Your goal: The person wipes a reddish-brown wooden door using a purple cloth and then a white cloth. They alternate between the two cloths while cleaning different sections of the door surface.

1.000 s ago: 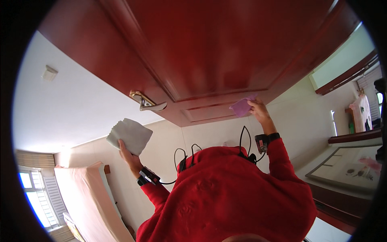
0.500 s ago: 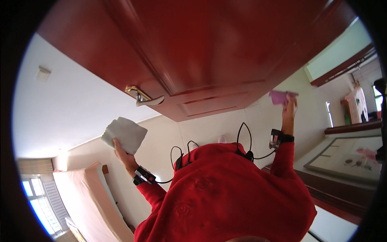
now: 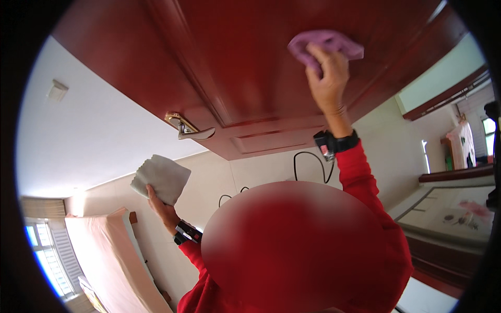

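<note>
A dark red panelled door fills the top of the view. Against its upper right part my right hand presses a purple cloth, fingers bent over the fabric. Lower left, my left hand grips a folded pale grey cloth with a wavy edge, held up apart from the door. A metal lever handle sticks out near the door's left edge, between the two hands.
A white wall with a switch plate runs along the left. Below it stand a bed with a pale pink cover and a window. At the right hangs a framed picture. Black cables run from my wrist devices.
My right hand has moved up and left with the purple cloth, from beside the door's right edge onto its panel. My left hand and the grey cloth have stayed nearly in place.
</note>
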A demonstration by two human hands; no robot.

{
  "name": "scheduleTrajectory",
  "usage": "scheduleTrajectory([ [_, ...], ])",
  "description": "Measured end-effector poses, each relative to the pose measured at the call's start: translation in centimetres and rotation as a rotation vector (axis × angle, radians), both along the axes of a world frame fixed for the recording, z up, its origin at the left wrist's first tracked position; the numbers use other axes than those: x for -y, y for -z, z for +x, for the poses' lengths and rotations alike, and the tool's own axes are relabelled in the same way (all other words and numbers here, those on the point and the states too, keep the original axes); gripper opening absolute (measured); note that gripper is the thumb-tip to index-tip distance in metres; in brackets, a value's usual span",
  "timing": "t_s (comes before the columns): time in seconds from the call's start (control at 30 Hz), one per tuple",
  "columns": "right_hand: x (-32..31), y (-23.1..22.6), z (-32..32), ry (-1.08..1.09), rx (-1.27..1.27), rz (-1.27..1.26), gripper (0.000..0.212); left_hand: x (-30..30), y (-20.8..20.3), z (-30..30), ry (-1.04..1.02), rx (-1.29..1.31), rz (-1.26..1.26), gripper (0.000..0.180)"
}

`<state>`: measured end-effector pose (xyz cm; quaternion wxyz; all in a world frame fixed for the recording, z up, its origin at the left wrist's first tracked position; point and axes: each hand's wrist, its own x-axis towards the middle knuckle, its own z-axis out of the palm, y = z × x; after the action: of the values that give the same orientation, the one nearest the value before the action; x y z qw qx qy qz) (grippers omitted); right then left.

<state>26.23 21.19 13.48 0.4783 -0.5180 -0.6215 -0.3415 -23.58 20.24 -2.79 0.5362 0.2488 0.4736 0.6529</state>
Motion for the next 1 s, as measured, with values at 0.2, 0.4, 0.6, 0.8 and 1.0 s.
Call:
scheduleTrajectory([
  [0.2, -1.7, 9.8, -3.0, -0.096, 0.124, -0.197, 0.023, 2.6, -0.7, -1.5, -0.15, -0.019, -0.076, 0.056],
  [0.4, -1.4, 18.8, -2.0, -0.179, 0.286, -0.503, 0.016, 1.9, -1.3, -0.9, -0.178, 0.005, -0.058, 0.059],
  [0.6, 0.2, 24.7, -1.0, -0.195, 0.271, -0.809, 0.022, 2.4, -1.5, -0.6, -0.108, 0.003, 0.023, 0.06],
  [0.8, 1.2, 22.8, 0.5, -0.535, -0.704, -1.302, 0.031, 4.7, -0.3, -2.3, -0.206, 0.026, -0.007, 0.058],
  [1.0, 1.0, 11.2, -1.4, -0.802, -1.17, -1.364, 0.034, 5.0, 0.0, -2.3, -0.249, 0.033, -0.033, 0.056],
])
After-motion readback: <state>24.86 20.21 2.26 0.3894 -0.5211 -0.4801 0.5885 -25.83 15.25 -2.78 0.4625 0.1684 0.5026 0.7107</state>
